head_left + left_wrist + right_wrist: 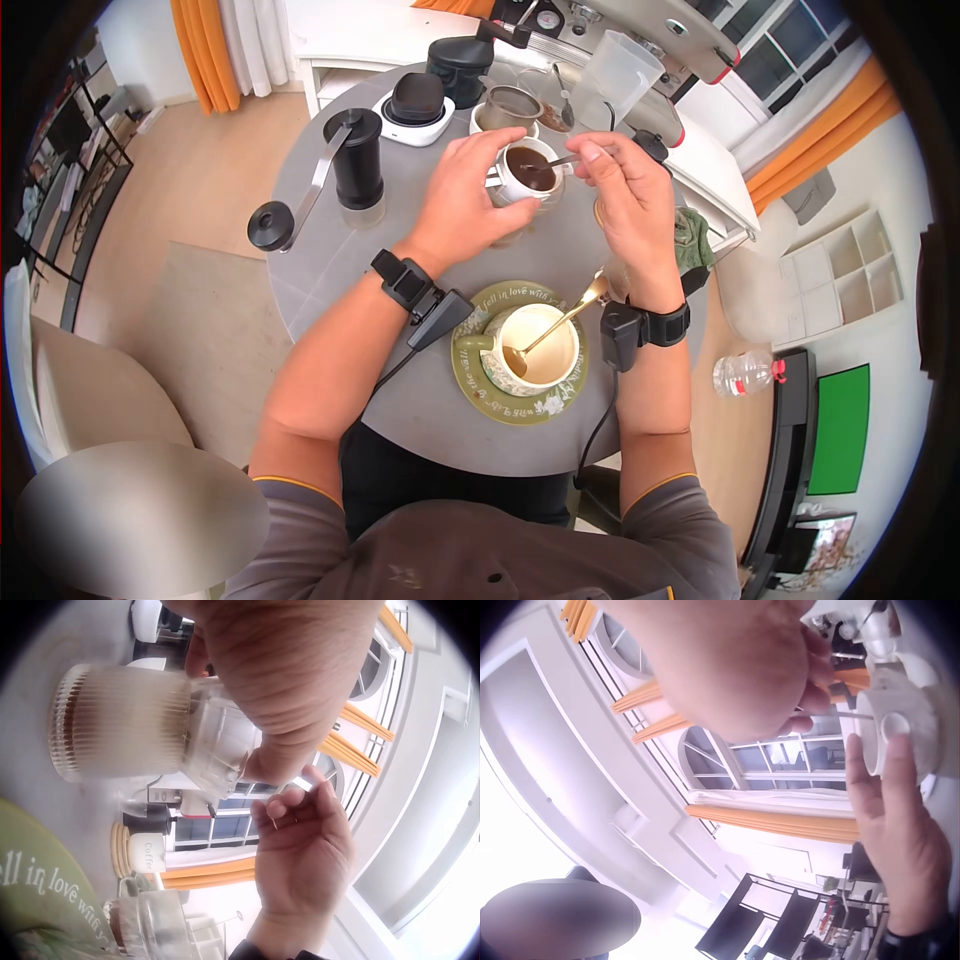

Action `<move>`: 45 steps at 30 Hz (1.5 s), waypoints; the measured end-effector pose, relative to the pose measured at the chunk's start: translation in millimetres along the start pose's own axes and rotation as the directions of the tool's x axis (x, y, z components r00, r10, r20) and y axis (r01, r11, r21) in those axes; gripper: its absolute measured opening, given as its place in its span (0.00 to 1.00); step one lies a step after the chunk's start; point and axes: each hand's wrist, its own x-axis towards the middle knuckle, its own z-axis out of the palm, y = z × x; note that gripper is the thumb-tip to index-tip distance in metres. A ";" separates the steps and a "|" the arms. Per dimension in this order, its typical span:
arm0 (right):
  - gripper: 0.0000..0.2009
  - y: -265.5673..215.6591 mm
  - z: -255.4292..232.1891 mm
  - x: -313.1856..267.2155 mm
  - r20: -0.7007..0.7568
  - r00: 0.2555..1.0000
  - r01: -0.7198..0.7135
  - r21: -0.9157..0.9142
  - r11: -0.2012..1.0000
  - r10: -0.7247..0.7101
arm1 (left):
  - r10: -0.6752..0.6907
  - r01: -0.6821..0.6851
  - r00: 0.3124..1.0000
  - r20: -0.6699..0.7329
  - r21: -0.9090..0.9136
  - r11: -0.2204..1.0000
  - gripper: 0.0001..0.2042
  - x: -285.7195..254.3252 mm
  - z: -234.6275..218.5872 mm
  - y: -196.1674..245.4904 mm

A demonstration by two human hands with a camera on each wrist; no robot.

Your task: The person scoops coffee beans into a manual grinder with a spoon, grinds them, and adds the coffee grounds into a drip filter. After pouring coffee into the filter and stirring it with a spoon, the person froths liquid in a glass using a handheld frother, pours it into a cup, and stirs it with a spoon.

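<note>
My left hand [460,200] holds a white cup [507,188] of dark coffee, thumb and forefinger reaching around its sides. Beneath the hand in the left wrist view stands a ribbed glass vessel [127,724] with a clear upper part. My right hand [630,190] pinches a slim metal spoon [565,160] by its handle; the lower end disappears into the coffee. Closer to my body, a floral cup [560,345] sits on a green lettered saucer [472,385]. A gold spoon [572,312] leans inside that cup, its handle pointing toward my right wrist.
Left of my hands stands a black hand grinder [358,160] with a long crank. Beyond it are a white scale [415,132] and a black canister [460,75]. A clear plastic jug [618,78] rises behind the cup, near an espresso machine [665,30]. A green cloth [692,238] lies at right.
</note>
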 end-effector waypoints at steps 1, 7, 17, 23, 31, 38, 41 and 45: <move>0.11 2.5 0.5 0.8 0.014 1.000 0.001 -0.008 1.000 -0.001 | -0.008 0.008 1.000 -0.013 -0.007 1.000 0.35 0.3 0.4 -0.6; 0.12 8.0 -1.7 0.7 0.113 0.992 -0.074 0.102 0.992 0.063 | 0.053 -0.055 0.997 -0.062 -0.019 0.998 0.34 -0.5 2.6 -6.8; 0.12 4.7 -5.4 -3.4 0.042 0.995 -0.096 0.008 0.995 0.095 | -0.163 0.114 0.982 -0.094 -0.392 0.913 0.21 -0.1 0.6 -30.1; 0.13 5.9 -5.7 6.0 0.014 0.998 -0.057 -0.141 0.988 0.059 | -0.259 0.190 0.958 -0.125 -0.399 0.897 0.20 3.2 -0.4 -29.5; 0.12 -11.4 -13.2 8.7 0.096 0.987 -0.087 -0.333 0.939 0.126 | -0.345 0.284 0.933 -0.101 -0.380 0.880 0.17 0.4 2.9 -31.7; 0.11 -18.6 -6.7 10.9 0.140 0.990 0.078 -0.556 0.828 0.001 | -0.390 0.323 0.915 -0.099 -0.397 0.859 0.16 -0.5 3.5 -28.9; 0.10 -20.9 -7.6 9.5 0.155 0.987 0.035 -0.482 0.875 0.046 | -0.376 0.305 0.919 -0.120 -0.389 0.869 0.16 -0.7 5.6 -29.3; 0.09 -22.0 -4.7 13.4 0.110 0.994 0.059 -0.533 0.844 0.000 | -0.393 0.321 0.913 -0.111 -0.402 0.858 0.16 -1.6 10.6 -31.2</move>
